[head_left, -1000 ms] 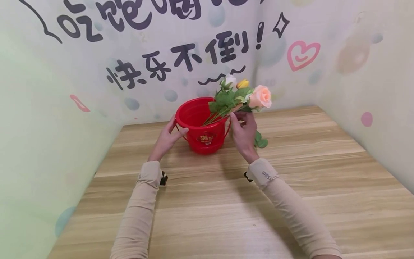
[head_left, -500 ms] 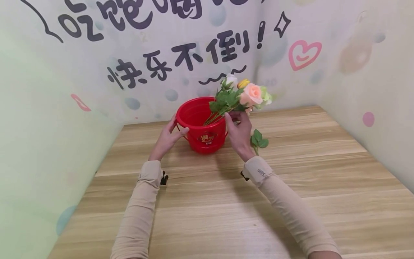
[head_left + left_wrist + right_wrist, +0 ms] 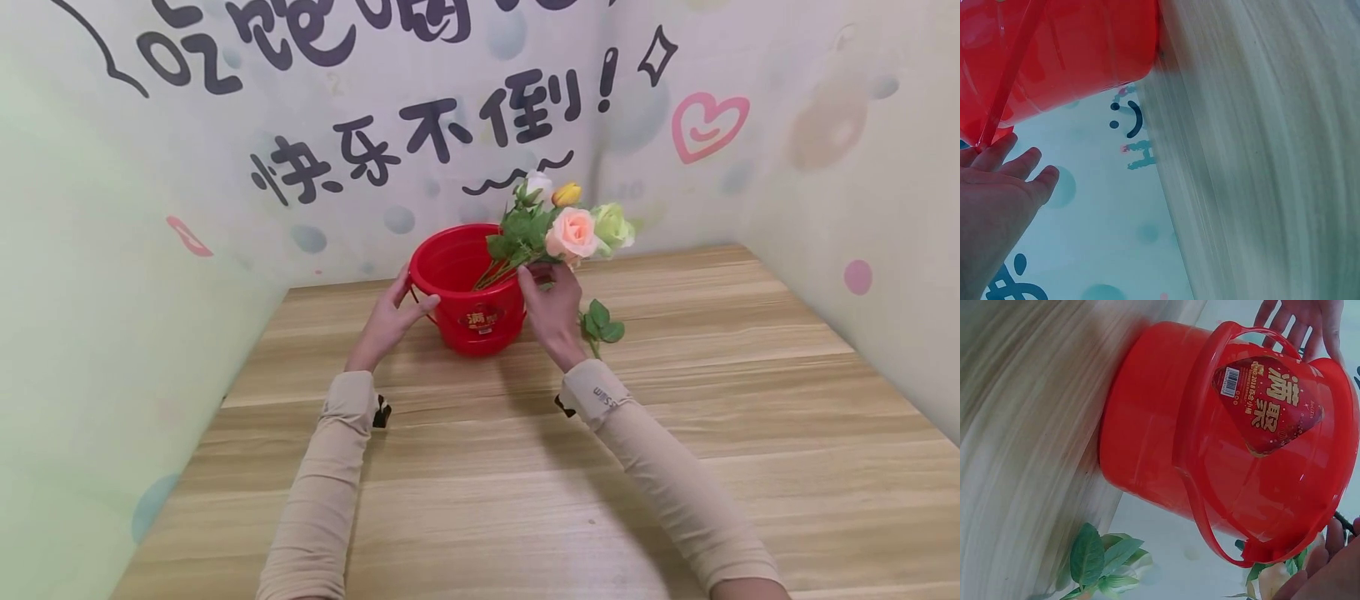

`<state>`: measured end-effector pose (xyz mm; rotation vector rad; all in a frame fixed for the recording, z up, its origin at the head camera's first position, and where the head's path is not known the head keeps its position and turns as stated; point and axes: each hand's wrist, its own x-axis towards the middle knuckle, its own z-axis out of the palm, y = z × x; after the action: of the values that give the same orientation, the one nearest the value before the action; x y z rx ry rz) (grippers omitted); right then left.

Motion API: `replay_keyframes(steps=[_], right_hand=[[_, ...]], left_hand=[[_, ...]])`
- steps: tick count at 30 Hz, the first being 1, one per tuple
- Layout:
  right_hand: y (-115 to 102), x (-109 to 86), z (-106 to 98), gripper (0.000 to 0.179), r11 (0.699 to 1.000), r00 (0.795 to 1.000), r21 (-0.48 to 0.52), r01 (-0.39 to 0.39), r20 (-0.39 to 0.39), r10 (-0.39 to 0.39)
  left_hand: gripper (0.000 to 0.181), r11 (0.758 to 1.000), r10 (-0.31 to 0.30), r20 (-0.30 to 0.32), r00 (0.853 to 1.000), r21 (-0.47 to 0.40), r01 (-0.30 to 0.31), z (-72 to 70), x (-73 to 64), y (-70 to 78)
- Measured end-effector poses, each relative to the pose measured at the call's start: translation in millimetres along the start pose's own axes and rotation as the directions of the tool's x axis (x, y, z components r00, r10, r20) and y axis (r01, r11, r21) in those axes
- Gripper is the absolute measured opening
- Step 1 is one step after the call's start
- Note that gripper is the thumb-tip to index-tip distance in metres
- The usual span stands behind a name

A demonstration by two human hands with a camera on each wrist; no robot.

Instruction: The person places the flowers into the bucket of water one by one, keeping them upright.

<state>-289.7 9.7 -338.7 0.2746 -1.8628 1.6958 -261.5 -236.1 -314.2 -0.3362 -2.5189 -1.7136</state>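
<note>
A red plastic bucket (image 3: 480, 321) stands upright on the wooden table. My left hand (image 3: 390, 321) rests on its left side, thumb at the front near the rim; in the left wrist view that hand's fingers (image 3: 1019, 165) look extended beside the bucket handle. My right hand (image 3: 555, 308) pinches the stem of a peach-pink rose (image 3: 572, 234) at the bucket's right rim. Its dark stem (image 3: 1344, 520) shows between the fingers in the right wrist view. A white rose (image 3: 536, 187) and a yellow tulip (image 3: 566, 195) lean out of the bucket, stems inside.
A pale green rose (image 3: 612, 226) shows behind the pink one. A leafy stem (image 3: 602, 322) lies on the table right of the bucket; whether they belong together I cannot tell. A printed fabric wall (image 3: 360, 242) stands close behind the bucket.
My right hand has moved slightly left with the pink rose, its bloom shifting left and turning to face forward. The pale green rose has come into view. The left hand keeps its place.
</note>
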Motion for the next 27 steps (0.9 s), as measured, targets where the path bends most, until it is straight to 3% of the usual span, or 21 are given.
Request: replay_keyframes(steps=[12,22,27], right_hand=[[0.7,2.5,-4.3,0.019,0.999,0.998,-0.051,-0.008,0.065,0.011],[2.5,4.0,-5.5,0.039,0.996,0.989,-0.015,-0.082,0.126,0.084],[1.9,4.9,-5.1,0.046,0.997,0.988,-0.019,-0.075,0.133,0.077]], left_hand=[[0.079,1.0,-0.005,-0.001,1.0,-0.003,0.005,0.9,0.3,0.4],[0.08,1.0,-0.003,0.002,1.0,-0.005,0.003,1.5,-1.0,1.1],[0.081,1.0,-0.021,0.001,1.0,0.005,0.021,1.5,-1.4,0.5]])
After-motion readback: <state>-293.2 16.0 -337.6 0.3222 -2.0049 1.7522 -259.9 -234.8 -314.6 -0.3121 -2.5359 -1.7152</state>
